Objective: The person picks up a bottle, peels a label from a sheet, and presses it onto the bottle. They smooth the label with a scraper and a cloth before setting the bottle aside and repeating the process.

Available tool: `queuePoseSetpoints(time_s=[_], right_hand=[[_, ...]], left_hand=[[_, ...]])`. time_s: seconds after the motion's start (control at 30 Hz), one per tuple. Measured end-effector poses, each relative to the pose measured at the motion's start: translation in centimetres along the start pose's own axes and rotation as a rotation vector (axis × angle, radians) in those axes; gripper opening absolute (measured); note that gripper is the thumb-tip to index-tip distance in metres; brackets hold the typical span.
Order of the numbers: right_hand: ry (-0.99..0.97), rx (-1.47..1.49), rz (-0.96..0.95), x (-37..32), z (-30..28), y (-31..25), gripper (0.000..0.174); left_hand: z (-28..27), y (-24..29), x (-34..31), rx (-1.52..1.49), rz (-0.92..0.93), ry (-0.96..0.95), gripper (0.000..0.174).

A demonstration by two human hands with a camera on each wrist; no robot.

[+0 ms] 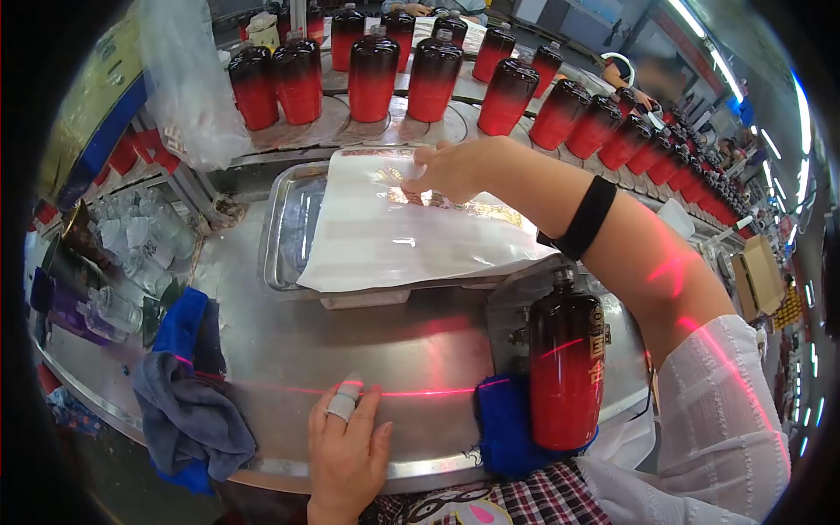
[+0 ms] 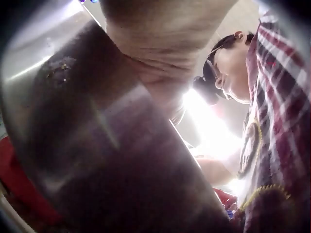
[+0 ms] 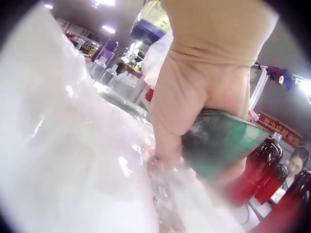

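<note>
- White sheet (image 1: 376, 249) lies on the tray (image 1: 269, 245), long side left to right.
- Right hand (image 1: 464, 171), nearer, touches it; can't tell whether pinching.
- Left hand (image 1: 350, 455) rests loosely, apart, on the table (image 1: 289, 341).

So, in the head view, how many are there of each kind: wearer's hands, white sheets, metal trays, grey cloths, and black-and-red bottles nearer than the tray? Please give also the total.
Left hand and right hand: 2
White sheet: 1 seen
Metal tray: 1
Grey cloth: 1
Black-and-red bottle, nearer: 1
Total: 6
</note>
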State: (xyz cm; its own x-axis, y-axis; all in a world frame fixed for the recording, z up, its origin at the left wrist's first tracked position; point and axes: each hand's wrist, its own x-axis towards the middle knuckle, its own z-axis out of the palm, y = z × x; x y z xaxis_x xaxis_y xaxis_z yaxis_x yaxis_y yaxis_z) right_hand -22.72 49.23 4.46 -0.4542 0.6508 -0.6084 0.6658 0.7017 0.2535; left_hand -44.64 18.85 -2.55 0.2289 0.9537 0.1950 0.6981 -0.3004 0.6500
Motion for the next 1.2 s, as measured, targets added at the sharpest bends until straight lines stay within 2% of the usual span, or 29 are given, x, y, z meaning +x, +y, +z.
queuePoseSetpoints(time_s=[0.1, 0.2, 0.3, 0.4, 0.57, 0.7, 0.87, 0.97, 1.2], right_hand=[[-0.055, -0.001, -0.06, 1.1, -0.3, 0.6, 0.072], [0.08, -0.034, -0.067, 2.5, -0.2, 1.1, 0.07], [-0.079, -0.014, 0.086, 2.4, -1.8, -0.4, 0.071], [-0.101, -0.027, 0.085, 2.4, -2.8, -1.8, 0.07], [-0.052, 0.013, -0.002, 3.4, -3.6, -3.4, 0.066], [-0.039, -0.014, -0.116, 3.7, -3.9, -4.4, 0.062], [-0.168, 0.018, -0.145, 1.8, -5.2, -6.2, 0.061], [-0.173, 0.062, -0.199, 0.7, -5.3, -7.0, 0.06], [-0.131, 0.131, -0.402, 0.0, -5.9, -8.5, 0.056]], left_hand=[[0.1, -0.4, -0.2, -0.009, 0.009, 0.009, 0.036], [0.0, -0.9, -0.6, -0.008, 0.009, 0.011, 0.036], [-0.2, -1.1, -0.8, -0.006, 0.004, 0.014, 0.037], [-0.3, -1.4, -1.0, -0.019, -0.004, 0.015, 0.041], [-0.3, -1.7, -1.3, -0.025, -0.016, 0.003, 0.043], [-0.8, -1.6, -1.1, -0.026, -0.02, 0.02, 0.035], [-0.8, -1.9, -1.2, -0.045, -0.016, 0.035, 0.034], [-0.6, -2.2, -1.4, -0.066, -0.002, 0.016, 0.044], [-0.8, -2.1, -1.3, -0.07, -0.006, 0.015, 0.043]])
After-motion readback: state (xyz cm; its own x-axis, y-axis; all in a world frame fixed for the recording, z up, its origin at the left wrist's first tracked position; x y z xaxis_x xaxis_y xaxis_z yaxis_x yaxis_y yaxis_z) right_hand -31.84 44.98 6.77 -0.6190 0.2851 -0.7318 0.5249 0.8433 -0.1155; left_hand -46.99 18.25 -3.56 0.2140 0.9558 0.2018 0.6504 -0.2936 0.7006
